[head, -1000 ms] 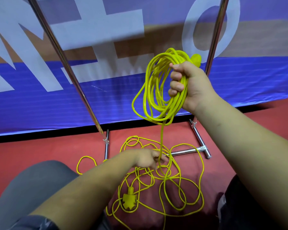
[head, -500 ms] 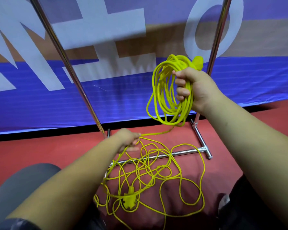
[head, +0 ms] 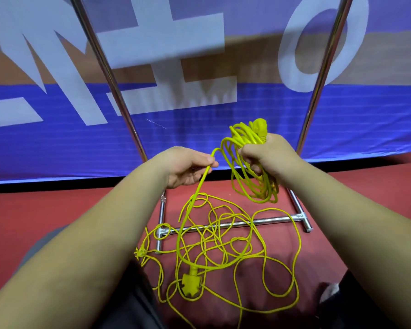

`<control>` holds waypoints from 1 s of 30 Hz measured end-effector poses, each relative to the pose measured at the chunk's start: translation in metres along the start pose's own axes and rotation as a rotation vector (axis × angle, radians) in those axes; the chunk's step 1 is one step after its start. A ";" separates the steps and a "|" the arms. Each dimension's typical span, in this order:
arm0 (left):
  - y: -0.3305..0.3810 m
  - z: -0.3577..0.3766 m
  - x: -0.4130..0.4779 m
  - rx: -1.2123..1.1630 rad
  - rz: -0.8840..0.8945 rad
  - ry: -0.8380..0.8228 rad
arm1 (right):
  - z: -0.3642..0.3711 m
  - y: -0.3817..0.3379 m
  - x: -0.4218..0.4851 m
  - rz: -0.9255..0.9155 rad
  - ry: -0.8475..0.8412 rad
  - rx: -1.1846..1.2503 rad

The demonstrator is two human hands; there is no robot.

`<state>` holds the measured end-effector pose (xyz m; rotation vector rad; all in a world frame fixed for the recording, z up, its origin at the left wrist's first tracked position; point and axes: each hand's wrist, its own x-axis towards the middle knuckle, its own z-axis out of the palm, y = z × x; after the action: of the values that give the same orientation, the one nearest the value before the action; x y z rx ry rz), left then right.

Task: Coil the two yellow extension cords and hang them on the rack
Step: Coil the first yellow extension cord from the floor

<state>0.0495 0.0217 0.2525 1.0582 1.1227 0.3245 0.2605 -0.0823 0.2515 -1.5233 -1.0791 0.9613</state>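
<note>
Red floor (head: 57, 217), right hand (head: 268, 155) gripping coiled cord (head: 252, 186), left hand (head: 188, 167) pinching strand

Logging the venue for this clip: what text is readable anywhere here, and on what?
"M" and "O": large white letters on the banner, cut off by the frame.
Shape between them: partial, unreadable.
Floor plug: no readable marking.
</note>
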 end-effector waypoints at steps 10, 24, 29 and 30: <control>0.007 0.003 0.001 -0.537 -0.081 0.060 | 0.016 0.017 -0.012 0.065 -0.045 -0.110; 0.004 0.013 0.010 -0.452 -0.075 0.064 | 0.039 0.027 -0.020 0.303 -0.172 0.421; -0.002 0.009 0.007 -0.136 -0.137 0.106 | 0.042 0.027 -0.020 0.285 -0.203 0.395; -0.003 0.008 0.007 -0.071 -0.120 0.122 | 0.042 0.028 -0.019 0.276 -0.215 0.395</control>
<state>0.0586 0.0205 0.2459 0.9137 1.2694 0.3350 0.2198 -0.0920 0.2176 -1.2784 -0.7731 1.4622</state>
